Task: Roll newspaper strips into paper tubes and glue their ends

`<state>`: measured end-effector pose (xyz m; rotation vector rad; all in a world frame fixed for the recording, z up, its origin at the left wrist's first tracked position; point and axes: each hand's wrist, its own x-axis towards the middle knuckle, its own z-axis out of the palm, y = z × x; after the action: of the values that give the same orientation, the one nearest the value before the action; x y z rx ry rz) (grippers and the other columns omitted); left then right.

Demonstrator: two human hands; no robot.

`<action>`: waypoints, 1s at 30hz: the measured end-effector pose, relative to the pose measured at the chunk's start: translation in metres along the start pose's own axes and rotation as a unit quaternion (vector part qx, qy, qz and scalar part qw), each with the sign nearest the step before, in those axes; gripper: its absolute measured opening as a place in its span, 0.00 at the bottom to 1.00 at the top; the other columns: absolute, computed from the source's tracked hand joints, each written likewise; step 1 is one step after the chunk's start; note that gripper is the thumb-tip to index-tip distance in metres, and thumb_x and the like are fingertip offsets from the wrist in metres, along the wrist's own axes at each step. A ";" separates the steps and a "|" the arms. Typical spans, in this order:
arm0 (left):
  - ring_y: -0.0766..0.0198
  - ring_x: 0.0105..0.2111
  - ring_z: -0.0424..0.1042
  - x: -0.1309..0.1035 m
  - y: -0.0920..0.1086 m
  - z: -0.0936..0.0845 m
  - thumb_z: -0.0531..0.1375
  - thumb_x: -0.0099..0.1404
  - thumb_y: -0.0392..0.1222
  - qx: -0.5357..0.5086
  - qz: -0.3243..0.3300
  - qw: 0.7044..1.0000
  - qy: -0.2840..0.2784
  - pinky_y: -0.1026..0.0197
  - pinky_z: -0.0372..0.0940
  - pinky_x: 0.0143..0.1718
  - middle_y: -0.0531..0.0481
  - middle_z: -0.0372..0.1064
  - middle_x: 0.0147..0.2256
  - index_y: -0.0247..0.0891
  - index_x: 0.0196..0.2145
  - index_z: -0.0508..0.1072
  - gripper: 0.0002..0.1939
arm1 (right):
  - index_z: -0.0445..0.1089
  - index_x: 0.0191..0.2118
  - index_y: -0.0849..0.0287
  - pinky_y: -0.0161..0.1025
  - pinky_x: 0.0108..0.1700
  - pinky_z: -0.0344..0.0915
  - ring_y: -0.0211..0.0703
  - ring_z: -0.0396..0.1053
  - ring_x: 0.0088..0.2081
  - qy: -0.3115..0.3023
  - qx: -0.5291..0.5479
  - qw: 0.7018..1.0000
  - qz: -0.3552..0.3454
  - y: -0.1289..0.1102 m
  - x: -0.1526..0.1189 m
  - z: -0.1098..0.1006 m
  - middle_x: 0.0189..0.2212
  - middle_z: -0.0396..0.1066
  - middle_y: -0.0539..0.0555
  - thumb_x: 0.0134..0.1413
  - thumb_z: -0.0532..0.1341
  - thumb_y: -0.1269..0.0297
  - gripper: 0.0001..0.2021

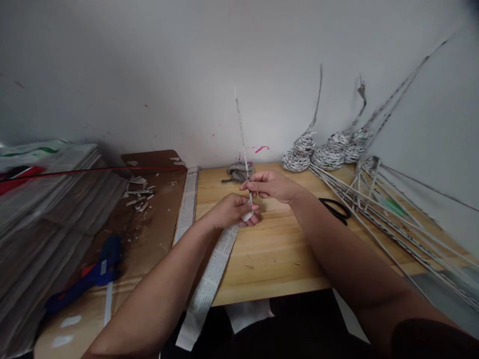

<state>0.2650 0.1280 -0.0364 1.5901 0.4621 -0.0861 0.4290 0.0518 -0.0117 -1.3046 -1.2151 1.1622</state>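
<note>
Above the wooden table, my right hand [271, 185] is closed, its thumb and fingers pinching a thin rolled paper tube [241, 129] that points up toward the wall. Just below and to the left, my left hand [232, 208] is closed on a printed newspaper strip [214, 264], where the strip meets the bottom of the tube. The strip's loose end hangs over the table's front edge. Behind the hands lies a crumpled grey cloth [239, 172]. More flat newspaper strips [187, 199] rest left of my left hand.
Woven paper gourd shapes [297, 155] stand at the back right, near a bundle of long paper tubes [396, 232] and black-handled scissors [335, 209]. On the left are a blue glue gun [107, 264], paper scraps [140, 194], cardboard [159, 209] and a newspaper stack [48, 229].
</note>
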 end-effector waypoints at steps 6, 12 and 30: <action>0.64 0.29 0.74 0.000 -0.001 0.000 0.63 0.60 0.57 0.000 0.007 1.000 -0.009 0.61 0.66 0.33 0.42 0.77 0.33 0.32 0.36 0.76 0.22 | 0.64 0.24 0.60 0.32 0.21 0.45 0.29 0.51 0.20 0.104 -0.003 0.994 -0.035 0.003 0.002 -0.001 0.18 0.59 0.43 0.37 0.73 0.51 0.21; 0.65 0.29 0.73 0.001 -0.002 -0.001 0.62 0.62 0.55 -0.004 0.003 1.000 -0.011 0.63 0.64 0.31 0.43 0.76 0.32 0.31 0.36 0.75 0.21 | 0.73 0.31 0.63 0.33 0.23 0.46 0.31 0.53 0.23 0.003 -0.043 0.999 -0.012 0.001 0.000 -0.003 0.23 0.65 0.48 0.45 0.69 0.49 0.19; 0.63 0.30 0.74 0.002 -0.006 -0.005 0.61 0.62 0.59 0.011 0.021 1.000 -0.019 0.59 0.67 0.34 0.41 0.76 0.34 0.31 0.38 0.76 0.24 | 0.71 0.27 0.63 0.34 0.28 0.53 0.32 0.58 0.24 0.029 -0.045 0.998 -0.013 0.003 0.000 -0.003 0.22 0.66 0.46 0.40 0.72 0.55 0.17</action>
<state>0.2633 0.1338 -0.0421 1.6172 0.3995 -0.0899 0.4320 0.0515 -0.0143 -1.3764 -1.2512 1.0533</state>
